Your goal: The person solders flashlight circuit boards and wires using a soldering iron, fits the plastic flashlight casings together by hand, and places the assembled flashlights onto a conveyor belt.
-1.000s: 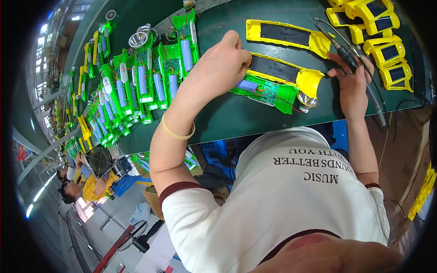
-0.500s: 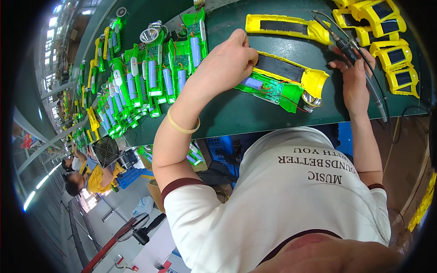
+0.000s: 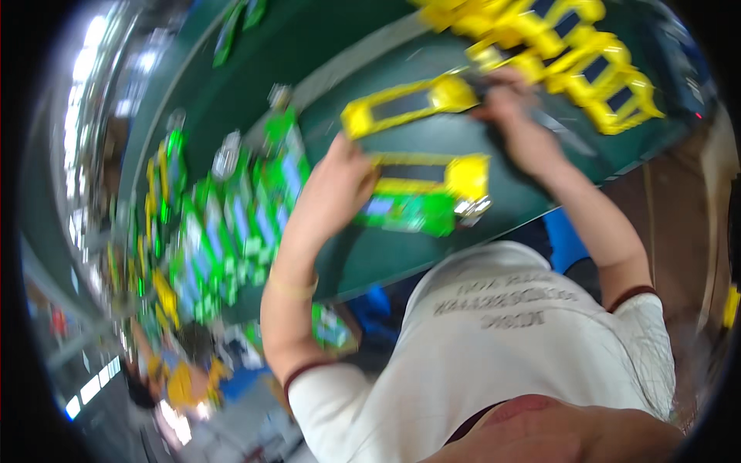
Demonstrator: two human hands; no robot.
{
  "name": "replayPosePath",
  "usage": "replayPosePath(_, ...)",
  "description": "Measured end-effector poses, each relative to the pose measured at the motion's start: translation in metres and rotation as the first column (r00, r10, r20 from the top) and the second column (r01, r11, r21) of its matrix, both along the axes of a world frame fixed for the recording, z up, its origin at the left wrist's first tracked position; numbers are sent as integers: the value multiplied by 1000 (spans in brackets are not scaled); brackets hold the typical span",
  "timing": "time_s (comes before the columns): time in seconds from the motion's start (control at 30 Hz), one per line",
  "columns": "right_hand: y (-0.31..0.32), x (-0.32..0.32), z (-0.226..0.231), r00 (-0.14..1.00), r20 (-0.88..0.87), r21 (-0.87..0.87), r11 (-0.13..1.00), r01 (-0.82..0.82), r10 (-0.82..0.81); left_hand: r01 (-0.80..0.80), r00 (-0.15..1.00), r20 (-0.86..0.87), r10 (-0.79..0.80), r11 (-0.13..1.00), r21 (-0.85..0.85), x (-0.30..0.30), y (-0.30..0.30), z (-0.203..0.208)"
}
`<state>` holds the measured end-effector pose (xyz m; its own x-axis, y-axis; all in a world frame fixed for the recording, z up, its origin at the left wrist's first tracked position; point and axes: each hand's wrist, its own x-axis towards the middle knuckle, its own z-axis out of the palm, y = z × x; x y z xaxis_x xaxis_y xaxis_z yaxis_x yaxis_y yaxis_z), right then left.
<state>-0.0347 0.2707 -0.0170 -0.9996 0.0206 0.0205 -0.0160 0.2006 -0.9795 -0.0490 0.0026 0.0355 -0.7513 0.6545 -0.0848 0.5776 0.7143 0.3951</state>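
Motion blurs the whole picture. On the dark green table, my left hand (image 3: 340,184) is curled at the left end of a yellow flashlight casing (image 3: 467,176) with a dark panel. A green half with a blue battery and circuit board (image 3: 421,214) lies along its near side, a shiny reflector (image 3: 472,210) at its right end. Beyond it, a second yellow casing (image 3: 397,106) slants up to the right, its left end touching or close to my left fingers. My right hand (image 3: 519,116) is closed at that casing's right end, around a smeared dark soldering iron (image 3: 475,80).
Several yellow casings (image 3: 594,69) are piled at the far right. Green halves with batteries (image 3: 231,224) crowd the left of the table (image 3: 328,266). A person in yellow (image 3: 185,384) sits farther off at lower left.
The view has swung, shifting the table items left and down. My right hand has moved to the far casing's right end. That casing is now tilted more, right end up. My left hand stays by the near casing.
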Motion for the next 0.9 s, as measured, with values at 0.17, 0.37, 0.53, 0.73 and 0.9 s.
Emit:
replayPosePath(0.17, 4, 20, -12, 996, 85, -535, 843, 58, -14, -45, 998, 55, 44, 999, 18, 12, 6, -5)
replayPosePath(0.37, 9, 77, -32, 994, -3, -607, 790, 83, -107, -85, 995, 54, 82, 995, 59, 22, -7, 9)
replayPosePath(0.53, 7, 57, -23, 990, -56, -541, 837, 78, -129, 152, 967, -216, -133, 986, 74, -11, 3, -4)
replayPosePath(0.73, 16, 48, -23, 989, -88, -650, 760, 32, -117, 196, 977, -120, -177, 965, 176, 15, -8, 17)
replayPosePath(0.9, 13, 58, -28, 992, -74, -671, 741, 25, -100, 229, 973, -6, -232, 957, 179, 41, -14, -18)
